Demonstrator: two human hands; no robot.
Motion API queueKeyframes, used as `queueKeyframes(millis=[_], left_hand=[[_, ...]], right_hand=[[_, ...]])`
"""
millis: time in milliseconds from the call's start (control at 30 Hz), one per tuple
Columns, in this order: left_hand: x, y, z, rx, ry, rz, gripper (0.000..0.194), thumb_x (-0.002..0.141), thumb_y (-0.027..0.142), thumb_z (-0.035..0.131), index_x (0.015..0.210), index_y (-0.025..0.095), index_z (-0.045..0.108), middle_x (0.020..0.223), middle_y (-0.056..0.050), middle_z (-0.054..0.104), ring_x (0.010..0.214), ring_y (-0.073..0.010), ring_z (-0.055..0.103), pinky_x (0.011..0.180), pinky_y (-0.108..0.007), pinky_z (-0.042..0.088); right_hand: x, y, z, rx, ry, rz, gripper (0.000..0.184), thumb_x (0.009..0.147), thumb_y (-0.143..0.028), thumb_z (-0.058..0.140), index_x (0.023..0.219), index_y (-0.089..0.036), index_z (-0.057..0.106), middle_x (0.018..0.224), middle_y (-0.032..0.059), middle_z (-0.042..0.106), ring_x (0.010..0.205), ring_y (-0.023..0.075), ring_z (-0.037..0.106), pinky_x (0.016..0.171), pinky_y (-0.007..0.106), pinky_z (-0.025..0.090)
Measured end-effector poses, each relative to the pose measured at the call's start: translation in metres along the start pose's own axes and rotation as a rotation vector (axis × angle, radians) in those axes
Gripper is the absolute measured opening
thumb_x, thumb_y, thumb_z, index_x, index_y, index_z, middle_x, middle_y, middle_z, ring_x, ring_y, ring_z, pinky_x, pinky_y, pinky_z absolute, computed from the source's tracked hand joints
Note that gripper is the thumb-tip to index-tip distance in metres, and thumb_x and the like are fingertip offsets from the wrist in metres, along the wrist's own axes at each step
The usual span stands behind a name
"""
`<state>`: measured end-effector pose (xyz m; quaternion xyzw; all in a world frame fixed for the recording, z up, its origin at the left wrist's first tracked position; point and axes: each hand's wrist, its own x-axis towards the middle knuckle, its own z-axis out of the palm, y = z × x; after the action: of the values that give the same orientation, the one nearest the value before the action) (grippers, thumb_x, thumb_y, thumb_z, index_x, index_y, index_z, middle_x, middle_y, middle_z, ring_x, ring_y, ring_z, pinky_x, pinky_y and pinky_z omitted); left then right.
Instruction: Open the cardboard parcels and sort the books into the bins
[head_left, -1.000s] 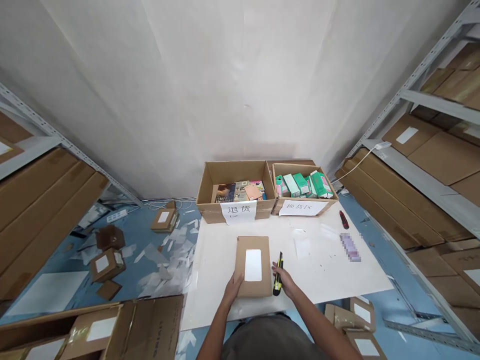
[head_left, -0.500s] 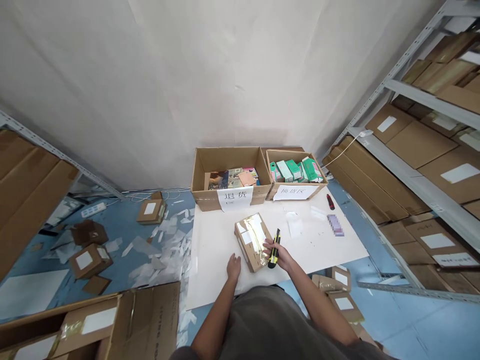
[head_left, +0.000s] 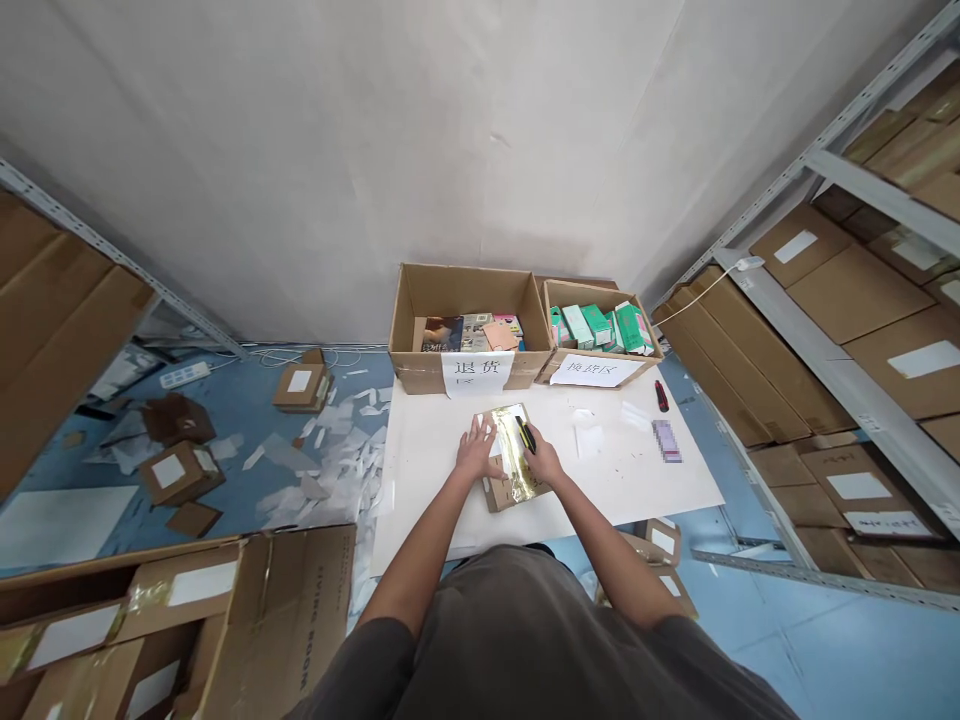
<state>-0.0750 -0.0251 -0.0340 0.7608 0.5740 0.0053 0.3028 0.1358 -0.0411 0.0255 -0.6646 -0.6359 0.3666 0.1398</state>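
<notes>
A small cardboard box (head_left: 498, 494) with shiny clear tape over its top lies on the white table (head_left: 420, 510) in front of me. My left hand (head_left: 475, 449) rests on the box's left side with its fingers spread. My right hand (head_left: 543, 460) is closed around a black and yellow utility knife (head_left: 526, 434), held over the right part of the taped top. Whether the blade touches the tape I cannot tell.
Behind stand a large open carton (head_left: 420, 375) with books and a smaller carton (head_left: 551, 365) with green boxes. A red knife (head_left: 661, 396) lies at the right. Paper scraps (head_left: 322, 480) litter the floor at left; shelves (head_left: 885, 190) with boxes stand right.
My left hand has moved from beside the box onto its left side, fingers now spread. The utility knife has come in over the box, gripped in my right hand and tilted the other way.
</notes>
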Motion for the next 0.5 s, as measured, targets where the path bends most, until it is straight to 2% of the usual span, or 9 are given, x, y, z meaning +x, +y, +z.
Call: queueKeyframes(millis=[100, 200, 333, 500], left_hand=[[0.004, -0.003, -0.002, 0.001, 0.009, 0.007, 0.147, 0.048, 0.068, 0.088, 0.165, 0.022, 0.013, 0.174, -0.017, -0.001, 0.158, -0.0394, -0.017, 0.125, -0.062, 0.009], [0.005, -0.003, -0.002, -0.01, 0.015, -0.002, 0.149, 0.048, 0.068, 0.089, 0.166, 0.023, 0.01, 0.174, -0.017, 0.001, 0.158, -0.0393, -0.015, 0.125, -0.062, 0.011], [0.005, -0.005, -0.003, 0.0, -0.011, 0.012, 0.146, 0.051, 0.072, 0.086, 0.166, 0.021, 0.012, 0.173, -0.017, -0.001, 0.158, -0.0395, -0.014, 0.125, -0.063, 0.01], [0.009, -0.008, -0.011, 0.005, -0.086, 0.03, 0.157, 0.043, 0.067, 0.092, 0.166, 0.02, 0.005, 0.173, -0.019, -0.003, 0.158, -0.0398, -0.016, 0.125, -0.062, 0.012]], right_hand=[[0.021, -0.024, 0.008, -0.135, -0.016, -0.057, 0.071, 0.091, -0.018, 0.053, 0.159, -0.03, 0.036, 0.142, 0.0053, 0.063, 0.123, 0.0266, 0.063, 0.101, 0.033, 0.047], [0.034, -0.039, 0.018, -0.235, -0.065, -0.028, 0.07, 0.091, -0.014, 0.052, 0.158, -0.028, 0.039, 0.136, 0.0075, 0.067, 0.12, 0.0281, 0.063, 0.098, 0.034, 0.047], [0.033, -0.042, 0.03, -0.27, -0.054, 0.0, 0.071, 0.092, -0.012, 0.048, 0.161, -0.024, 0.034, 0.134, 0.011, 0.067, 0.118, 0.0285, 0.064, 0.099, 0.035, 0.046], [0.031, -0.038, 0.031, -0.293, -0.062, -0.009, 0.067, 0.097, -0.016, 0.047, 0.162, -0.021, 0.03, 0.14, 0.0117, 0.063, 0.123, 0.0253, 0.061, 0.1, 0.031, 0.045]])
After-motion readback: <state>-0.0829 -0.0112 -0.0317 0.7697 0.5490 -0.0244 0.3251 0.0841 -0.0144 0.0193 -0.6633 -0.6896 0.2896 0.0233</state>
